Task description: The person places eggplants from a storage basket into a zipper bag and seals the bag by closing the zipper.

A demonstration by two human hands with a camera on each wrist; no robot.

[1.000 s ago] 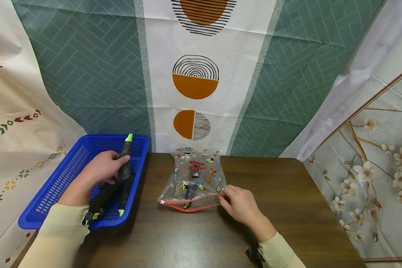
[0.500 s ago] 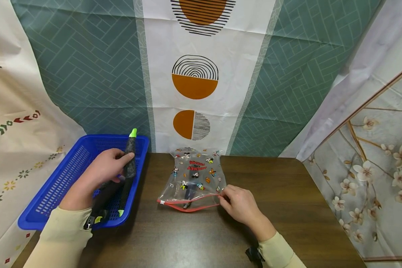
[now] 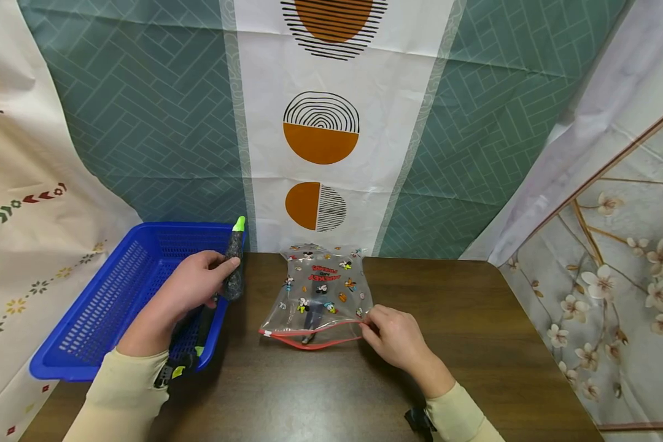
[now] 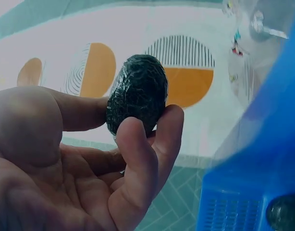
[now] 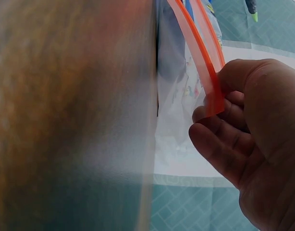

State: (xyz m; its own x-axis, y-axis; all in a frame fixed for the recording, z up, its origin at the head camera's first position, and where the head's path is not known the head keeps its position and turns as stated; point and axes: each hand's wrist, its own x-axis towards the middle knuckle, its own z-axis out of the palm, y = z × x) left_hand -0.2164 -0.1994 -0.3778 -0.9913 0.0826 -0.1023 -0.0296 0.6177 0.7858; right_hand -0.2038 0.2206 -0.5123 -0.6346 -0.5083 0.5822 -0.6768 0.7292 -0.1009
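Note:
My left hand [image 3: 185, 291] holds a long, dark, wrinkled vegetable with a bright green tip [image 3: 234, 261] between thumb and fingers, above the right side of a blue basket [image 3: 96, 313]. In the left wrist view, the blunt end of this dark vegetable [image 4: 139, 91] faces the camera. My right hand [image 3: 396, 336] pinches the right corner of a clear cartoon-print zip bag [image 3: 323, 288], and its red zip edge [image 5: 198, 45] stands parted. Inside the bag lies a slim dark thing [image 3: 311, 322], partly hidden by the print.
More dark, green-tipped things [image 3: 204, 325] lie in the basket, partly behind my left arm. The brown table [image 3: 447, 288] ends at a patterned cloth backdrop [image 3: 199, 110]. A flowered cloth [image 3: 613, 307] hangs at the right.
My left hand has carried the dark green-tipped vegetable rightward, from inside the basket to its right rim. The right hand and the bag stay where they were.

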